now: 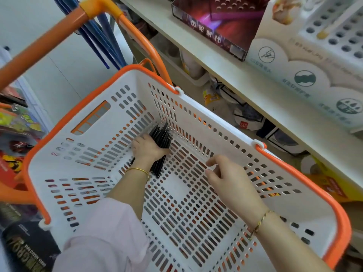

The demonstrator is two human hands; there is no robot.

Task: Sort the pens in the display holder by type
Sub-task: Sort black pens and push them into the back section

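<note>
My left hand is closed around a bundle of black pens pressed to the floor of the white and orange basket, near its far wall. My right hand hovers above the basket floor with fingers loosely curled, holding nothing. On the shelf to my right stand a white display holder and a dark one.
</note>
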